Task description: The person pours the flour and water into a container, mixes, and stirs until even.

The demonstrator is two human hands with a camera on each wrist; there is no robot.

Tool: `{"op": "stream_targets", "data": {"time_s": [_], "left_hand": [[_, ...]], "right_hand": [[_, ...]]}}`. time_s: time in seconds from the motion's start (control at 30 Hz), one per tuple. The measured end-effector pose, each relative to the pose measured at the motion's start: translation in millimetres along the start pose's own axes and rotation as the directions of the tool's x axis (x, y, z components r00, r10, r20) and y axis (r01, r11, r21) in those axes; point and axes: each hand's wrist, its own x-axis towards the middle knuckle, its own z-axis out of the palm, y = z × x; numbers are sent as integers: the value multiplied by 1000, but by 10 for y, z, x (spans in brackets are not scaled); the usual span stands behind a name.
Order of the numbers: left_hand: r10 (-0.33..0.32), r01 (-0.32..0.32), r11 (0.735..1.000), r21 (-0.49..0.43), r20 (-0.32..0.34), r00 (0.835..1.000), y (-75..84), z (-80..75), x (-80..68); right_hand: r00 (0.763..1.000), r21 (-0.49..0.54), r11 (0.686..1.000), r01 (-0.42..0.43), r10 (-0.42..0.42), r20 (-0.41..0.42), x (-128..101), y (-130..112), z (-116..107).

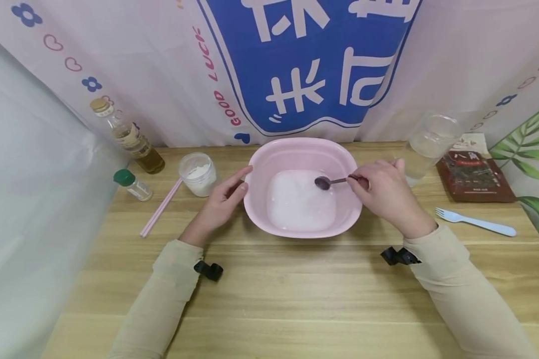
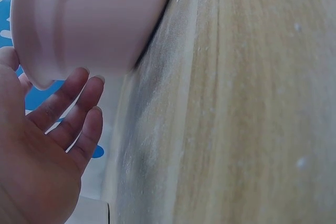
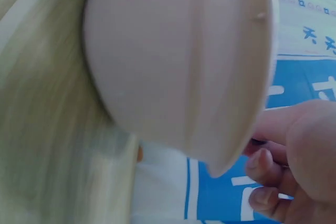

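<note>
A pink plastic basin (image 1: 303, 230) stands on the wooden table, its bottom covered by a white substance (image 1: 296, 204); whether that is powder or liquid I cannot tell. My right hand (image 1: 384, 192) pinches the handle of a small dark measuring spoon (image 1: 322, 183) over the basin's right side. The bowl of the spoon hangs above the white substance. At the left rim, my left hand (image 1: 222, 202) touches the basin with its fingers loosely extended. In the left wrist view, those fingers (image 2: 73, 111) lie along the basin's outer wall. The right wrist view hides the spoon's bowl behind the basin.
Left of the basin are a jar of white powder (image 1: 199, 174), pink chopsticks (image 1: 161, 207), a green-capped shaker (image 1: 132, 184) and an oil bottle (image 1: 134, 142). To the right stand a clear water container (image 1: 431, 144), a red-brown packet (image 1: 476, 177) and a pale blue fork (image 1: 476, 222).
</note>
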Motion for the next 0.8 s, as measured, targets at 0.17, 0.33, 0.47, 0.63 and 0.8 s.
{"op": "stream_targets", "data": {"time_s": [0.17,0.33,0.47,0.63,0.8], "left_hand": [[3,-3,1000,1,-1,1000,11,-3,-3],[11,-11,1000,5,-1,1000,3,-2,-8],[21,-21,1000,-5,-3,1000,-5,1,-13],[27,-27,1000,-8,1,1000,-4,-1,-2],[19,-19,1000,-5,7,1000,-7,-17,-1]], "right_hand": [[997,-36,997,74,-75,-27,9,6,121],[989,-9,992,127,-126,71,99,-116,207],[963,64,981,184,-193,186,127,-212,202],[941,135,971,198,-227,250,30,-210,100],[964,145,977,158,-184,192,-116,-103,-68]]}}
